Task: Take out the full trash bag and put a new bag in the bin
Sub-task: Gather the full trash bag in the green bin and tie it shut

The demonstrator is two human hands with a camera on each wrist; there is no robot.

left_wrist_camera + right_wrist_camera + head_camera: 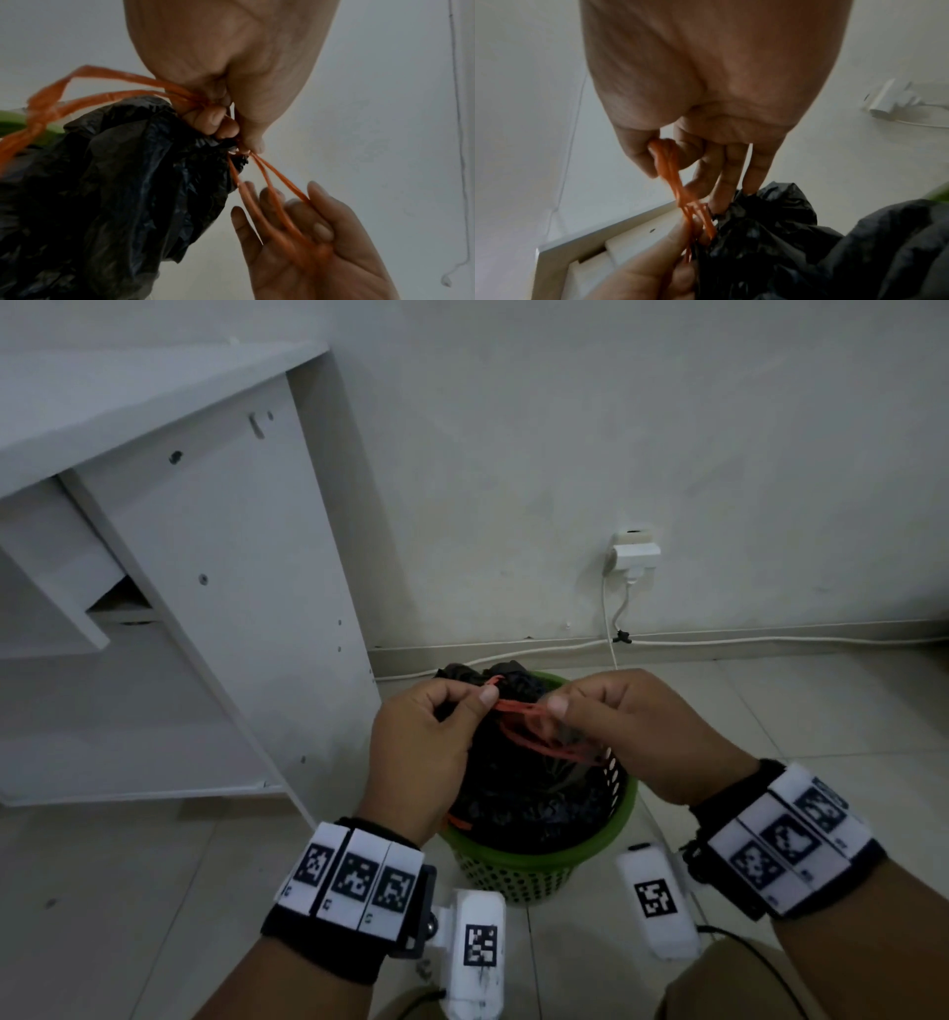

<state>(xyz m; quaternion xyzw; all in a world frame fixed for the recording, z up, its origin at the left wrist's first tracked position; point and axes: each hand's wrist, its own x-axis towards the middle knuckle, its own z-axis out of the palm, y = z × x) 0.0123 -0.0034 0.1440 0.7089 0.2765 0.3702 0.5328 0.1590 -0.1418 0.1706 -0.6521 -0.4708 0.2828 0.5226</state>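
Observation:
A green perforated bin (534, 870) stands on the tiled floor by the wall. A full black trash bag (518, 793) sits in it, its neck gathered. Orange drawstrings (518, 708) stretch between my hands above the bag. My left hand (475, 698) pinches the strings at the gathered neck (221, 125), fingers curled. My right hand (562, 706) pinches the other end of the orange strings (666, 160) between thumb and forefinger, its other fingers reaching down to the black bag (770, 233). A loose orange loop (46, 101) hangs to the left of the bag.
A white cabinet (221, 608) stands close to the bin on the left. A wall socket with a plug (634, 552) is behind the bin, and a white cable (770, 639) runs along the skirting. Tiled floor lies to the right.

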